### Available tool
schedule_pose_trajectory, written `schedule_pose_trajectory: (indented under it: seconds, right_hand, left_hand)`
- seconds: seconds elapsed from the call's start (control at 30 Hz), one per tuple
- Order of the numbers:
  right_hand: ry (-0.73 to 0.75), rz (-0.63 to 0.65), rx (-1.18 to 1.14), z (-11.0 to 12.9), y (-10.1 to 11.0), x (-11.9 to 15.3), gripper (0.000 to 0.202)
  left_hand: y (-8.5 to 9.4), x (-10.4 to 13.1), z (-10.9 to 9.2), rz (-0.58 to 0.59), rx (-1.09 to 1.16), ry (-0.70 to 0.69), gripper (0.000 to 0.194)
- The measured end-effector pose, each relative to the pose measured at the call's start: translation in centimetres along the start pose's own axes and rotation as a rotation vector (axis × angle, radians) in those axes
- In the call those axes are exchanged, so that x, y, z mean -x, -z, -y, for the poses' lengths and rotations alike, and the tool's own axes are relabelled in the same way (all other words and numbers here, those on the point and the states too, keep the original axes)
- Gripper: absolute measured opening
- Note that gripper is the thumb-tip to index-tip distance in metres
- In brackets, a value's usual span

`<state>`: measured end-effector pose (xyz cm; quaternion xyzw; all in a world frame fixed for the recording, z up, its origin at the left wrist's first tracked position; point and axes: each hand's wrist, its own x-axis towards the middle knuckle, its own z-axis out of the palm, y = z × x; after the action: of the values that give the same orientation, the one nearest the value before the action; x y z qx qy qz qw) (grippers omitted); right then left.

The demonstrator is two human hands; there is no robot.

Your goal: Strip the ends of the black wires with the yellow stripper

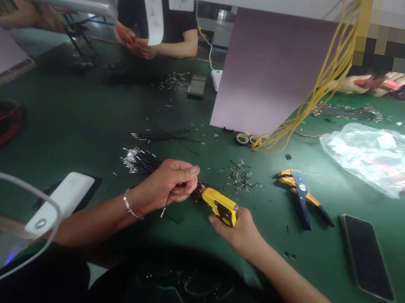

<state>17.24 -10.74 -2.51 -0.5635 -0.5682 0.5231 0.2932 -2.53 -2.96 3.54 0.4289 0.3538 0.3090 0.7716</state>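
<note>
My left hand [175,182], with a bracelet on its wrist, is closed on a short black wire [164,209] whose end hangs below the fingers. To its right, my right hand [238,228] grips a yellow hand tool [220,204] that points left toward the left hand. A bundle of black wires [141,161] with bright tips lies behind and left of my left hand. Its coppery ends [199,191] show between the left hand and the yellow tool. Thinner black wires [168,137] lie farther back.
Wire scraps [242,178], blue-and-orange pliers [302,195] and a phone [367,257] lie to the right. A plastic bag [376,156] and hanging yellow wires [321,89] are farther back. A white power bank [60,203] sits left. Two people's hands hold red tools across the table.
</note>
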Motion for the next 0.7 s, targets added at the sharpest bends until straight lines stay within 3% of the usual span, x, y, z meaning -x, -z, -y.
schedule_pose_trajectory:
  seconds: [0.7]
  right_hand:
    - [-0.058, 0.061, -0.083, 0.6, 0.3, -0.5, 0.02]
  left_hand:
    - [0.8, -1.8, 0.2, 0.031, 0.074, -0.028, 0.035]
